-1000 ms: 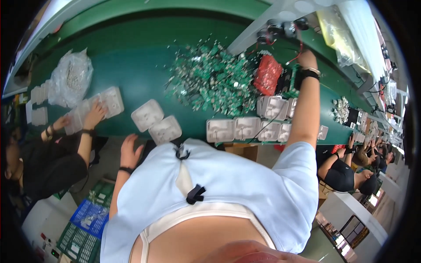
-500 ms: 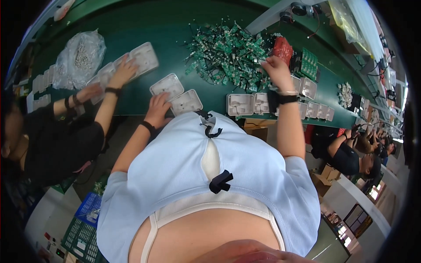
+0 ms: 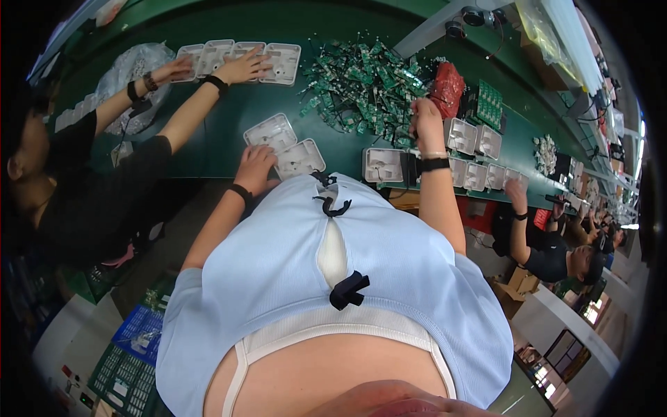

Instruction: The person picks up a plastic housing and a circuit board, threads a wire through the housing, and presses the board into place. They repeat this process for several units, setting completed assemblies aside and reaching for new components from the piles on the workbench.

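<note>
Two white plastic housings lie tilted against each other in front of me: the upper housing [image 3: 269,132] and the lower housing [image 3: 301,158]. My left hand [image 3: 257,167] lies at their left edges with its fingers stretched out, touching them. My right hand [image 3: 426,121] is over the right side of a heap of small green circuit boards with black wires [image 3: 368,80], its fingers closed in a pinch. What they hold, if anything, is hidden. Beside that hand is a red bag [image 3: 447,87]. Below the wrist stands another white housing [image 3: 382,165].
A co-worker's hands [image 3: 243,68] rest on a row of white housings [image 3: 281,64] at the far left, by a clear plastic bag [image 3: 128,76]. More housings [image 3: 461,135] stand at right, near a panel of green boards [image 3: 489,104]. Another person's hand [image 3: 515,194] reaches in there.
My right hand has drawn left and slightly nearer, away from the red bag. My left hand stays by the housings. The co-worker at left has pushed the row of housings farther away and rightward.
</note>
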